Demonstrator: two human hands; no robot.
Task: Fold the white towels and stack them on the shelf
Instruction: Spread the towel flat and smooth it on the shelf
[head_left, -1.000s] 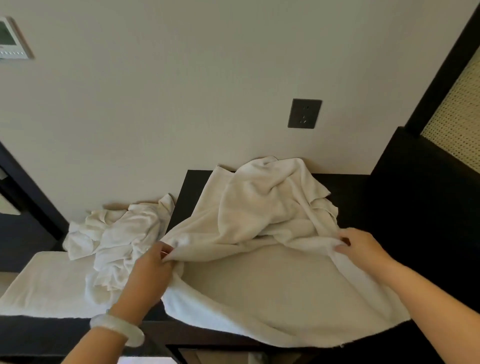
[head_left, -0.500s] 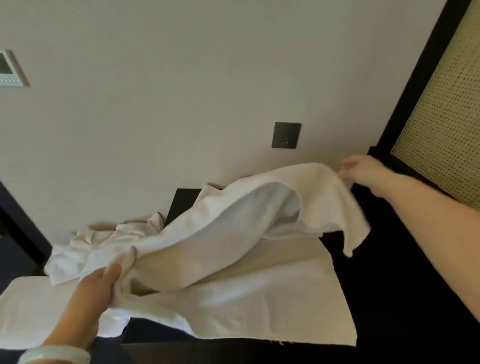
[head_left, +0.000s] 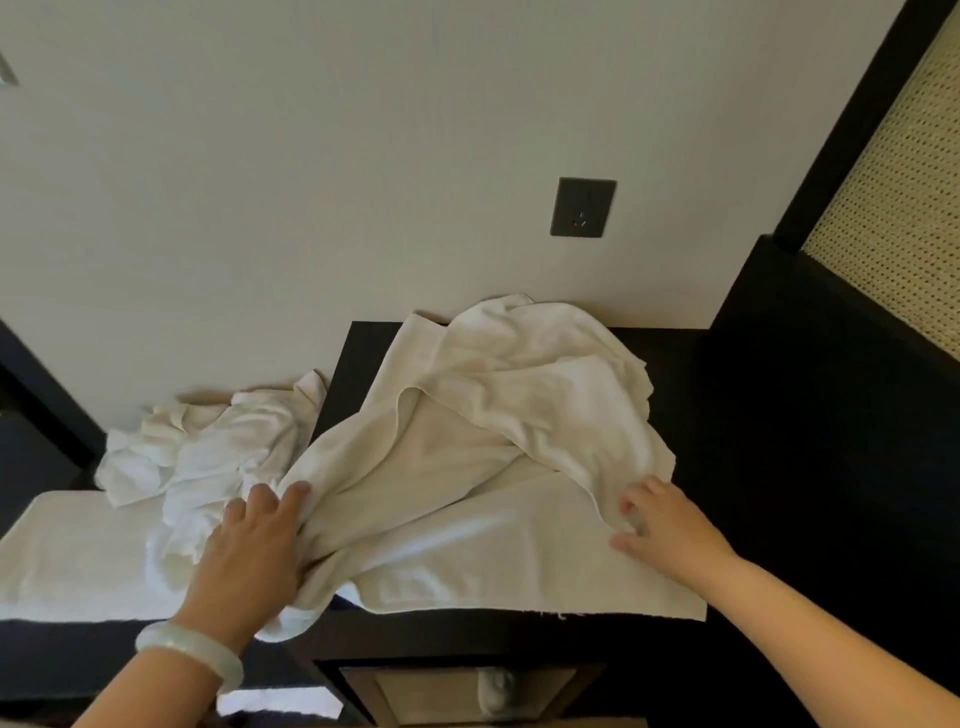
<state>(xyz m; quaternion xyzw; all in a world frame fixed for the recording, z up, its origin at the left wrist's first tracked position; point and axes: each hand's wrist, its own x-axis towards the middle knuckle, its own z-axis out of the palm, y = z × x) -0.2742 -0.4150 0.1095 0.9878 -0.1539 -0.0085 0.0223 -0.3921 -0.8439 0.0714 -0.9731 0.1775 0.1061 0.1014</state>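
Step in hand: the fold proper has not begun, this is opening out and squaring up. The white towel (head_left: 467, 519) lies on the dark surface (head_left: 670, 358), its lower layer flat and its upper layer heaped beyond both grips toward the wall (head_left: 363, 156).

Left hand (head_left: 249, 551): grip closed round a bunched fold at the towel's left side, fingers curled over it. Right hand (head_left: 660, 525): grip pinching the upper layer's hem, fingers above and thumb below (tips half buried in cloth, so only fairly sure). Between the grips the cloth runs in a slack, wrinkled ridge.

Next move, my judgement: draw the grips apart to tension that edge, then lay it over onto the opposite hem, corners matched.

Edges and room:
- Front hem lies along the surface's front edge, nearer than both grips. One corner droops over it under the left grip.
- Outboard of the left grip, a crumpled pile (head_left: 208, 452) touches the towel, so it is tight there.
- Outboard of the right grip is bare surface, then a dark panel (head_left: 831, 415), so there is some room.
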